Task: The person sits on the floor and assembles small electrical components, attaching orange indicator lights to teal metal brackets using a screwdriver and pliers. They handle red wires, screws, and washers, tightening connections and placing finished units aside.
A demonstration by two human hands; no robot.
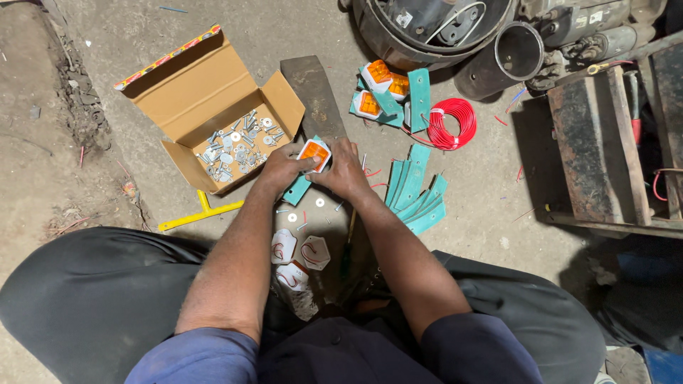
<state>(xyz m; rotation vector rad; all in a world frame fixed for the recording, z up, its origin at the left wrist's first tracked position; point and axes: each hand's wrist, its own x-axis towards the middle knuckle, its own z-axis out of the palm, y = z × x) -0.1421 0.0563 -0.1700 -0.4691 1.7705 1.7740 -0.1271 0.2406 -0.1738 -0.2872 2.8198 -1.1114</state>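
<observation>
Head view: both hands gripped one small orange lamp at the frame's centre.

Fingers of the left hand (281, 171) and right hand (346, 171) were closed around the orange lamp (314, 153), which sat on a teal bracket (297, 190) over a dark wooden plank (313, 92). Just left lay an open cardboard box (206, 99) of bolts and washers. Below the hands lay white lamp backs (299, 259); to the right, more teal brackets (416, 195); upper right, a red wire coil (452, 122).
</observation>
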